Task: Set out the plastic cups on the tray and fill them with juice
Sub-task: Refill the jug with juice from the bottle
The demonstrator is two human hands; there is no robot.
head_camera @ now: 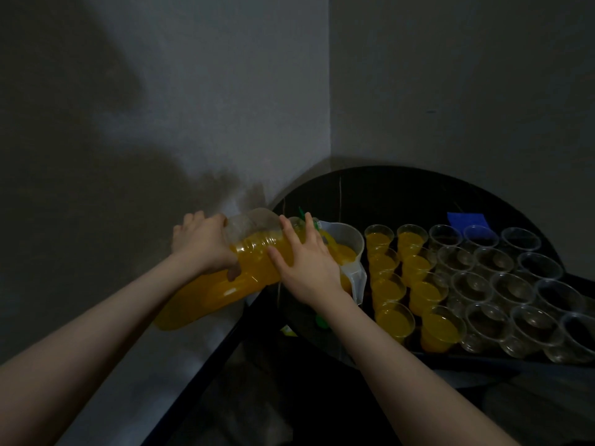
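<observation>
A big clear bottle of orange juice lies tilted, its mouth over a clear plastic jug that holds some juice. My left hand grips the bottle's body from the left. My right hand lies on the bottle near its neck, fingers spread and bent over it. To the right, on a dark tray, stand rows of clear plastic cups. The two left rows hold juice; the empty cups fill the rows to the right.
The tray sits on a dark round table pushed into a corner of grey walls. A blue object lies behind the cups. A green piece and a yellow scrap lie under my right wrist. The table's near edge drops to shadow.
</observation>
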